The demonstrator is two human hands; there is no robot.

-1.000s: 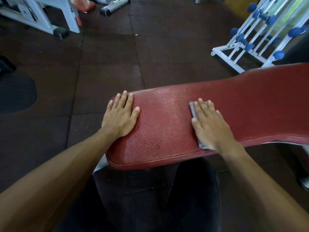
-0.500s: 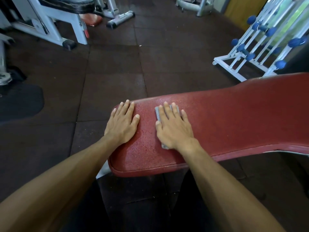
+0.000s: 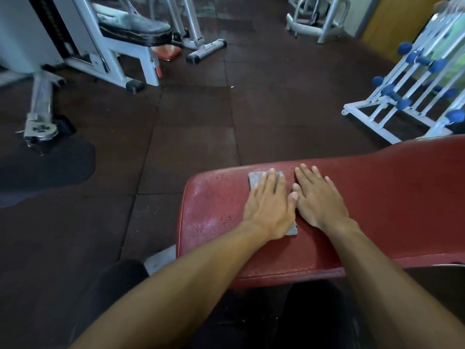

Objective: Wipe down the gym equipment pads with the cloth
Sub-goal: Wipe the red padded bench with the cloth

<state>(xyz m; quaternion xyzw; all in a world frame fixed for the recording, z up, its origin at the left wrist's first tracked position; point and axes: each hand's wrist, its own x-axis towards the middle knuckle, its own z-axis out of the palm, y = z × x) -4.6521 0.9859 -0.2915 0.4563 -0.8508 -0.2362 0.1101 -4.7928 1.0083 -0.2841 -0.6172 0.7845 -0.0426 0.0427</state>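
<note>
One small grey cloth [image 3: 254,178] lies near the left end of the red textured vinyl bench pad [image 3: 392,197], pressed flat under the left hand [image 3: 268,209], fingers straight. Right hand [image 3: 318,199] rests flat beside it, empty, thumbs touching.

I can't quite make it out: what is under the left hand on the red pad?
A grey cloth lies flat under the left hand on the red pad. Its corners show past the fingers and near the wrist; its middle is covered.
</note>
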